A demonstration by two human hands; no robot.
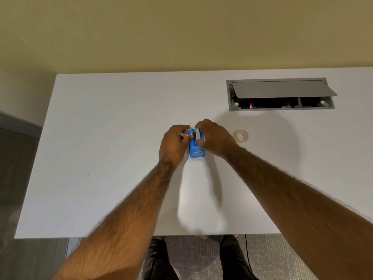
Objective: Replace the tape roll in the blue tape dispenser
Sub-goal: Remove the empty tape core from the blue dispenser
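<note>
The blue tape dispenser (196,150) stands on the white table (113,138), its cutter end toward me. A pale roll with a dark core (196,134) sits in its far end. My left hand (175,144) presses against the dispenser's left side, and a small grey piece shows between its fingers. My right hand (215,138) wraps the right side, fingers curled over the roll. To the right, apart from both hands, a clear tape roll (240,136) lies flat on the table.
A grey cable box (280,94) with its lid tilted open is sunk into the table at the back right, with a red light inside. The table's left edge and near edge drop to the floor. My shoes show under the near edge.
</note>
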